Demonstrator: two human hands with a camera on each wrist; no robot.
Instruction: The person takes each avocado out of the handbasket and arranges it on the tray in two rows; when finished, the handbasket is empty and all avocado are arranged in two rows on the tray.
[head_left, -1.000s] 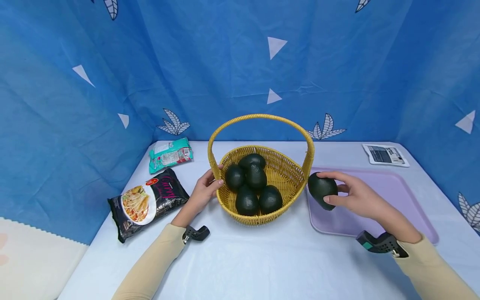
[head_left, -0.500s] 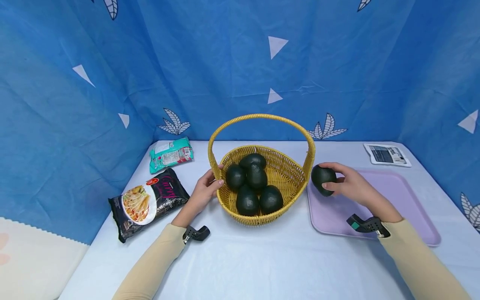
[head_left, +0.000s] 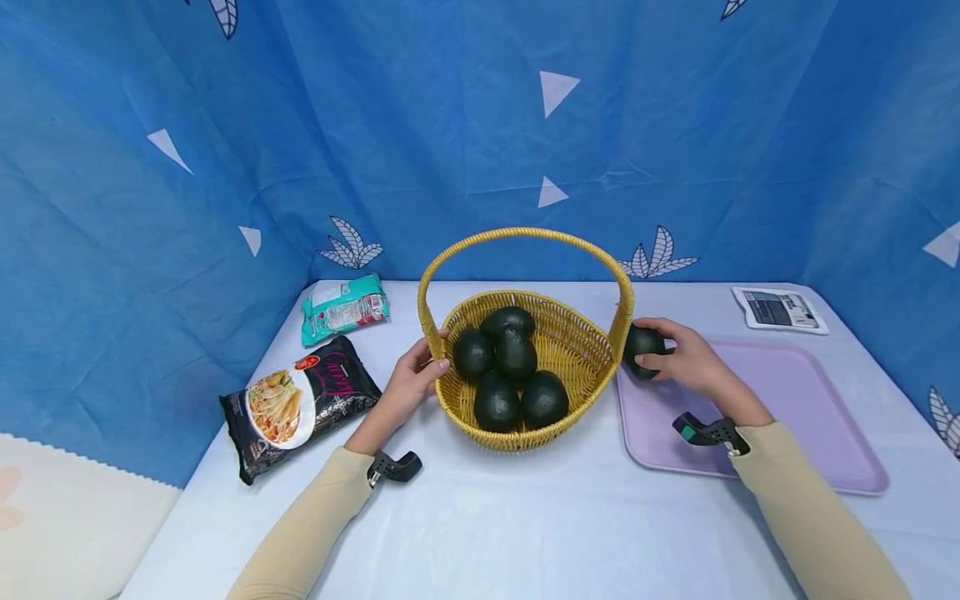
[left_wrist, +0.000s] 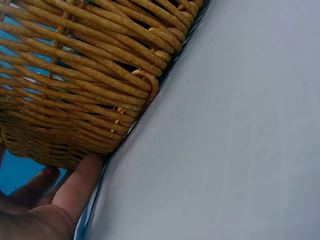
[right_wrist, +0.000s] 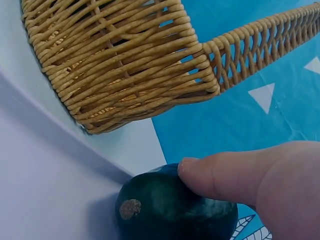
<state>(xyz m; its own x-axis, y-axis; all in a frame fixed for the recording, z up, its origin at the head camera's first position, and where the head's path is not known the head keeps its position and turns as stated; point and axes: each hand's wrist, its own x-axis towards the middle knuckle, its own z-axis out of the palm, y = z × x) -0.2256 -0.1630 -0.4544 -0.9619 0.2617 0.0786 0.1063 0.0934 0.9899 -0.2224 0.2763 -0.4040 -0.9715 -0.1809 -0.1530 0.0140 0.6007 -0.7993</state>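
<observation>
A yellow wicker basket [head_left: 573, 342] with a tall arched handle stands mid-table, several dark green avocados [head_left: 497, 402] piled in its left part. My left hand [head_left: 411, 379] holds the basket's left side near the handle's foot; in the left wrist view its thumb [left_wrist: 80, 187] lies against the woven wall. Just right of the basket, my right hand [head_left: 686, 360] grips another avocado [head_left: 642, 348] at the far left corner of a lilac tray [head_left: 675, 442]. In the right wrist view, the thumb presses on this avocado [right_wrist: 165, 215], its brown stem end showing.
A black noodle packet [head_left: 300, 400] and a teal packet [head_left: 345, 308] lie left of the basket. At the back right is a small white pouch [head_left: 780, 309] behind the tray. A blue curtain [head_left: 480, 125] closes off the back and sides.
My right hand has carried its avocado down and slightly back, to the tray's far left corner beside the basket. The left hand and the basket have stayed put.
</observation>
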